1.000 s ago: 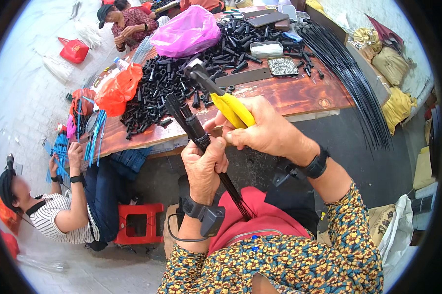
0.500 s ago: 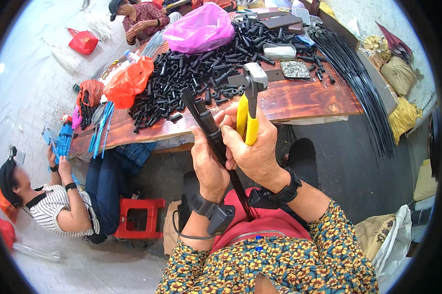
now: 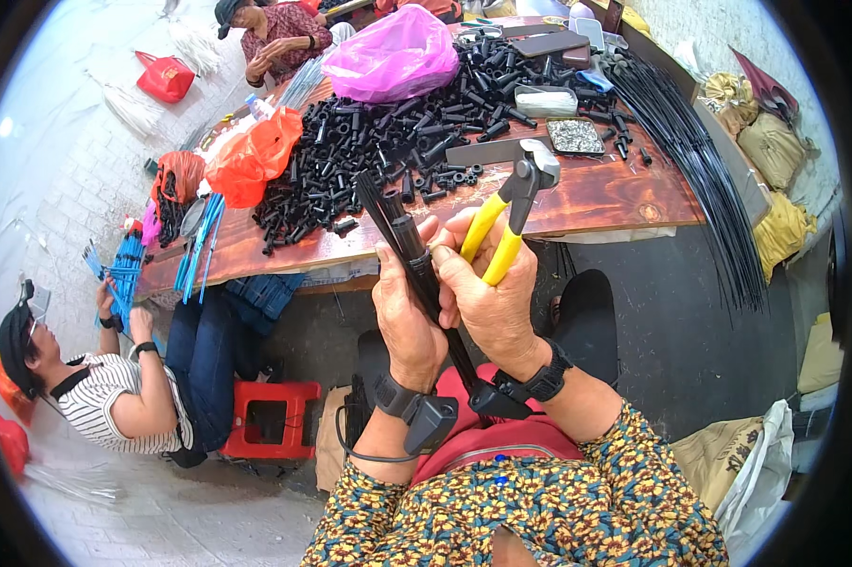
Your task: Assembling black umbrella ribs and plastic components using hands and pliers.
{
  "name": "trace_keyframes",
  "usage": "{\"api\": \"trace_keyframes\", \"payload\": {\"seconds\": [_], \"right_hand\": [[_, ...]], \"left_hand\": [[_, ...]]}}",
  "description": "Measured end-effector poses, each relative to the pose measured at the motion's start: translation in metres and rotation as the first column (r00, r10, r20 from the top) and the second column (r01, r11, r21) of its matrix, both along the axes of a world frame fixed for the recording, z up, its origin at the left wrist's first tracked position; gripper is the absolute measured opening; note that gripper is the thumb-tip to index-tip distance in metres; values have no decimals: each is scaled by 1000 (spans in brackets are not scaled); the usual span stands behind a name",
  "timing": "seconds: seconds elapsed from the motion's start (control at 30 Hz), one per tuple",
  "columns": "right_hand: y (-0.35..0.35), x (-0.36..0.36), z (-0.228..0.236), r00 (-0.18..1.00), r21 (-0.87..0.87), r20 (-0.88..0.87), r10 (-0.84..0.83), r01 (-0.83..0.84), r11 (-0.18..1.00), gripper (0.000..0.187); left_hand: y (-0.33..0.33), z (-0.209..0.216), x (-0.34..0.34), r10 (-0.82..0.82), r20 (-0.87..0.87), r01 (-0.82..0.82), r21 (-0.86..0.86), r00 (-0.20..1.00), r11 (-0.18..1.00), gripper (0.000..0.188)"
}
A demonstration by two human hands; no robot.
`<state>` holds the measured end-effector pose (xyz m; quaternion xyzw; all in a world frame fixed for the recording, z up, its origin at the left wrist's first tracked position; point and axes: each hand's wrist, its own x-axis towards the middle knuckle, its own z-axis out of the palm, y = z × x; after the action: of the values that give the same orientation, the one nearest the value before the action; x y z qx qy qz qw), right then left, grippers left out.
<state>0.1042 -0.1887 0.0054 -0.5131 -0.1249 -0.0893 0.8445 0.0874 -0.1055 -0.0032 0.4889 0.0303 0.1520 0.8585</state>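
Note:
My left hand (image 3: pixel 407 326) is wrapped round a bundle of thin black rods (image 3: pixel 374 200), which slants up and away to the left. A black tubular fitting (image 3: pixel 409 234) lies along the rods just above my fingers. Inside my right hand (image 3: pixel 497 312) are yellow-handled pincers (image 3: pixel 507 236), their metal head pointing up to the right over the table. The handles stand somewhat apart. Thumb and fingertips of that hand also press against the bundle beside the left fingers; any small thing pinched there is hidden.
A heap of black tubular fittings (image 3: pixel 350 156) covers much of the wooden table (image 3: pixel 624 200), with a purple bag (image 3: pixel 393 57) behind it. Long black rods (image 3: pixel 686 161) overhang the right edge. A co-worker (image 3: pixel 114 392) sits at left by a red stool (image 3: pixel 273 416); another (image 3: pixel 279 38) is behind.
The pincers have tilted to the right, and their handles show wider apart. Both hands remain close together on the black bundle, with only slight shifts.

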Motion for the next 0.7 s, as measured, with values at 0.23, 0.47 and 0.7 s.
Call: {"api": "trace_keyframes", "payload": {"seconds": [0.23,0.47,0.7], "right_hand": [[-1,-1,1,999,44,-26,29,-27,999,19],[-2,0,3,998,148,-29,63,-58,987,18],[-1,4,2,999,-3,48,-25,25,1000,21]], "left_hand": [[-1,-1,1,2,-1,-2,3,1000,1000,65],[0,-1,1,-22,8,22,-16,1000,1000,65],[-3,-4,4,-11,36,10,15,999,1000,65]]}}
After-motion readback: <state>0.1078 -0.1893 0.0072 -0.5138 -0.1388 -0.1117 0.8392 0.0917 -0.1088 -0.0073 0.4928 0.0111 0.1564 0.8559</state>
